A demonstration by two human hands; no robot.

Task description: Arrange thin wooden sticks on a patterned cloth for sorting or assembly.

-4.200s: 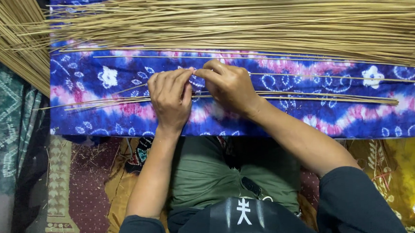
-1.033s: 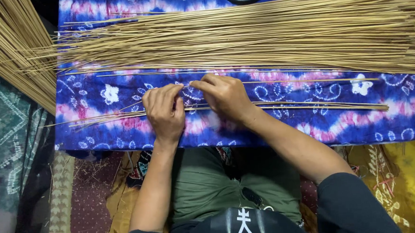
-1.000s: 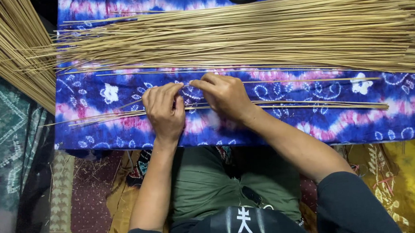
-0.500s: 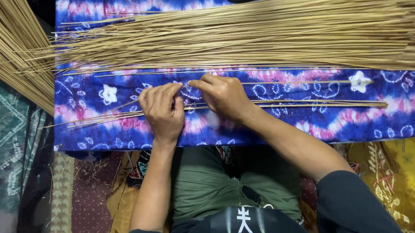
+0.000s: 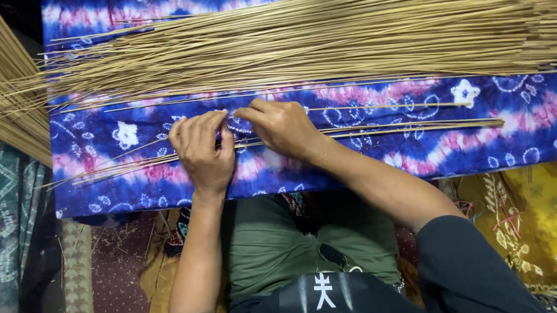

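We see bare blue and pink cloth (image 5: 528, 139) to the right of our right hand (image 5: 280, 128), crossed only by a few thin loose sticks (image 5: 415, 128). Beyond both hands, a thick heap of sticks (image 5: 323, 42) blocks the far side. A second bundle (image 5: 3, 93) closes the left edge beside our left hand (image 5: 202, 150).

I've got one cam only, head-mounted, looking straight down from above, fairly close. Wearer's lap sits at bottom of frame, tie-dye cloth (image 5: 416, 157) runs across the middle, stick pile (image 5: 323, 42) along top. No 2nd view to overlap.
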